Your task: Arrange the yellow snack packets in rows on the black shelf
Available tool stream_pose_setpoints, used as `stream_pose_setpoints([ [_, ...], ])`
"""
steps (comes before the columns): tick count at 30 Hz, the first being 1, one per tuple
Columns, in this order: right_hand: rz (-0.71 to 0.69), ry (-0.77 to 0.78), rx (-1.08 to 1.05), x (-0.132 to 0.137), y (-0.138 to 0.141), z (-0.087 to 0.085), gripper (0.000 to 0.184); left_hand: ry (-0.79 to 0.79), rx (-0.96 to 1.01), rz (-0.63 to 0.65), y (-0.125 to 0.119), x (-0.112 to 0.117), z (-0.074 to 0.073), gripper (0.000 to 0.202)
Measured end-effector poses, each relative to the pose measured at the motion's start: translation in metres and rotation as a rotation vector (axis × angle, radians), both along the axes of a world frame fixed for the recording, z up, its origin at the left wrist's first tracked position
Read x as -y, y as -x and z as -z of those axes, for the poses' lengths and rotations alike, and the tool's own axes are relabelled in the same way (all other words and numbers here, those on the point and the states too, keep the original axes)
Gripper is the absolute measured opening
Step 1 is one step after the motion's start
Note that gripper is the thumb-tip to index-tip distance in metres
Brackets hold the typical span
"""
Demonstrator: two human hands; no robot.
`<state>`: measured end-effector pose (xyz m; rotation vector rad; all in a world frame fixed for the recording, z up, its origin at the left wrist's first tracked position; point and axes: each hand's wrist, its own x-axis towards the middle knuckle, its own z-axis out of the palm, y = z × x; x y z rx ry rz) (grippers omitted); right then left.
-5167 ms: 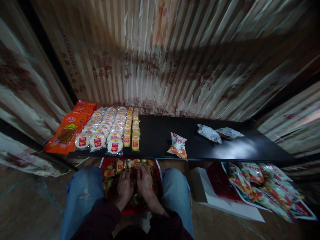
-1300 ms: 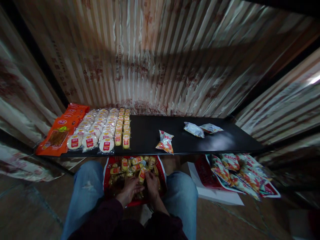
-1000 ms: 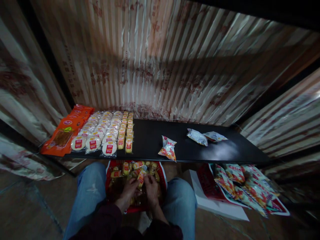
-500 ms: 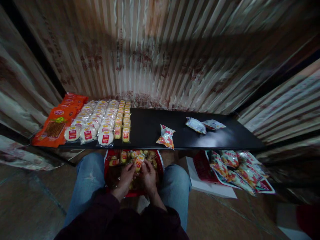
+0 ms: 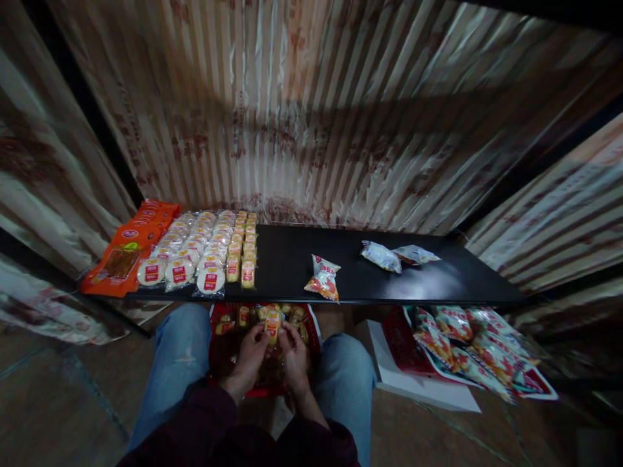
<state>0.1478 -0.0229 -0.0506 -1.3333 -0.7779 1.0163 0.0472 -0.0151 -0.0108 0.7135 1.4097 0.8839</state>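
Between my knees, my left hand [image 5: 252, 355] and my right hand [image 5: 293, 352] pinch one small yellow wrapped snack [image 5: 272, 326] from its two sides. The snack is upright, its red and white label facing me. Beneath my hands sits a red box [image 5: 315, 337] holding more of the same yellow snacks, partly covered by my hands. On the black shelf [image 5: 285, 259] above it, matching yellow snacks [image 5: 248, 272] stand in two rows. To their left are rows of round white wrapped crackers [image 5: 211, 280].
Orange snack bags [image 5: 121, 259] lie at the shelf's left end. An orange and white packet [image 5: 324, 277] and silvery packets [image 5: 382, 256] lie farther right. Below right, a tray of orange and white packets [image 5: 477, 353] rests on a white box [image 5: 428, 392]. Striped curtains [image 5: 302, 130] hang behind.
The snack has turned from tilted to upright between my fingers. My view has tipped slightly, so the shelf and its goods appear lower.
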Motion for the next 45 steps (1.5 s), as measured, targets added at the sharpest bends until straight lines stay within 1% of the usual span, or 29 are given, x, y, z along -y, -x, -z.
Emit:
stream_pose_setpoints([
  [4,-0.017,0.01,0.0,0.0,-0.003,-0.009,0.042,-0.055,-0.01,-0.011,-0.006,-0.002,-0.002,0.025],
  [9,-0.019,0.012,-0.018,-0.001,-0.002,-0.014,0.037,-0.037,-0.016,-0.015,-0.008,-0.005,0.0,0.023],
  [14,-0.01,0.004,-0.001,-0.001,-0.001,-0.015,0.037,-0.013,0.063,-0.034,-0.006,-0.006,0.003,0.036],
  [17,-0.036,-0.017,0.007,-0.001,-0.002,-0.014,0.035,-0.03,0.118,-0.002,-0.005,-0.007,0.0,0.044],
  [20,-0.056,-0.036,0.029,-0.001,-0.003,-0.013,0.034,-0.051,0.166,0.001,-0.007,-0.008,-0.003,0.044],
  [24,-0.036,-0.046,0.097,0.0,-0.005,-0.011,0.03,0.023,0.264,-0.042,-0.009,-0.008,-0.003,0.041],
  [28,-0.044,-0.057,0.155,0.0,-0.006,-0.011,0.028,0.086,0.302,-0.077,-0.009,-0.007,0.003,0.04],
  [31,-0.045,-0.045,0.184,0.001,-0.007,-0.015,0.029,0.086,0.304,-0.055,-0.009,-0.005,0.006,0.042],
  [34,-0.043,-0.011,0.209,0.002,-0.007,-0.02,0.033,0.063,0.257,-0.031,-0.01,-0.003,0.005,0.045],
  [36,-0.046,-0.005,0.22,0.002,-0.006,-0.024,0.035,0.027,0.182,-0.074,-0.011,-0.004,0.004,0.048],
  [40,-0.099,0.014,0.249,-0.001,-0.005,-0.035,0.041,-0.12,0.072,-0.053,-0.013,-0.009,0.0,0.053],
  [45,-0.128,0.021,0.311,-0.007,-0.004,-0.05,0.045,-0.285,-0.01,-0.012,-0.017,-0.019,-0.009,0.045],
])
